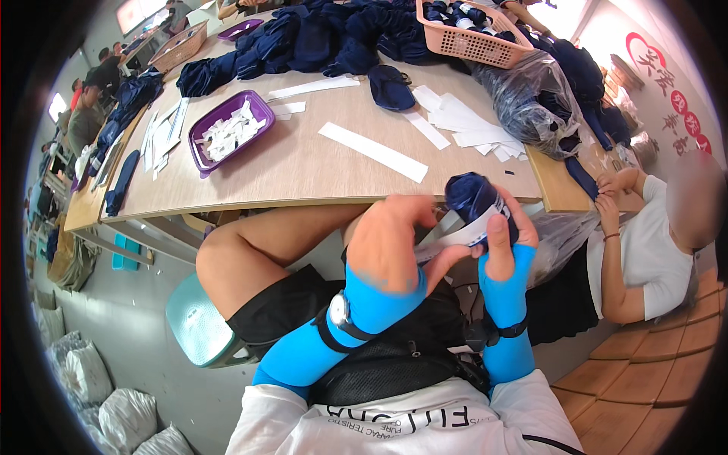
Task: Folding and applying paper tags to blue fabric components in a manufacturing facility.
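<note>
1. Above the lap, near the table: navy cloth roll, soft, creased; right hand has thumb and fingers closed round it.
2. Left hand: blurred, fingers part-curled, thumb beside the white paper strip; whether it grips cannot be told.
3. Progress, judged: strip laid across roll, wrapping apparently unfinished.
4. Peach basket, perforated plastic: white-banded dark rolls, seemingly done.
5. Remaining, presumably: rumpled navy cloth heap; flat, smooth spare strips.
6. Purple plastic tub: small white pieces.
</note>
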Motion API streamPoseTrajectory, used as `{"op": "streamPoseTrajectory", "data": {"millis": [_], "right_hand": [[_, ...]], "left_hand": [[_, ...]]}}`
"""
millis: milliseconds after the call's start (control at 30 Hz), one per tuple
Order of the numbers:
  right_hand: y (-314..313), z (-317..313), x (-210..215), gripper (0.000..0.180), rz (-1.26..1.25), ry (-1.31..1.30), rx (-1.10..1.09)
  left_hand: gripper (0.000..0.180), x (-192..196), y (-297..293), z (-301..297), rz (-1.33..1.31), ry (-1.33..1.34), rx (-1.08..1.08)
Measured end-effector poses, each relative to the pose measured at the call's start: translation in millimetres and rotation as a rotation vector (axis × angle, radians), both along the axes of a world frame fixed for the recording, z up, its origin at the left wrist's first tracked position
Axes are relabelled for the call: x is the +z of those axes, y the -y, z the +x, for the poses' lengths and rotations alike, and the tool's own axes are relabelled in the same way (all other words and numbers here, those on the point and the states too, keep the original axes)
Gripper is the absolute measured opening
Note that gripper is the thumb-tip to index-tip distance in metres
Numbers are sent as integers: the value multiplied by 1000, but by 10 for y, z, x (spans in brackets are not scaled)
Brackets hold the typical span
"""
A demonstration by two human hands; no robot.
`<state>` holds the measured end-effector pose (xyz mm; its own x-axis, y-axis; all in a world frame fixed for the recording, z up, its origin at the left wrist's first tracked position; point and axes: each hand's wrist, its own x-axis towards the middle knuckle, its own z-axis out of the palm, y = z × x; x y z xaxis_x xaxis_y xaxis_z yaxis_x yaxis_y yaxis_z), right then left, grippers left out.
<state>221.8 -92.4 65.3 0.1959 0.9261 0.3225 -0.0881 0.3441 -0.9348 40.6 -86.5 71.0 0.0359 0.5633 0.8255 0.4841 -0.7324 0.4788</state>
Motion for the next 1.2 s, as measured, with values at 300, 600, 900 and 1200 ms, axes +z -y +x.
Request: {"op": "streamPoseTrajectory", "data": {"millis": [300, 600, 900, 1200], "right_hand": [[215, 108, 173, 54, 53, 186, -82], [198, 55, 333, 37, 380, 726, 329], [159, 90, 216, 26, 333, 737, 200], [171, 138, 139, 25, 387, 666, 195]], "left_hand": [[97, -272, -165, -24, -1318, 466, -1245], [19, -190, -275, -187, -1276, 783, -1069], [18, -53, -190, -307, -1202, 582, -1042], [43, -80, -133, -232, -1049, 512, -1179]]}}
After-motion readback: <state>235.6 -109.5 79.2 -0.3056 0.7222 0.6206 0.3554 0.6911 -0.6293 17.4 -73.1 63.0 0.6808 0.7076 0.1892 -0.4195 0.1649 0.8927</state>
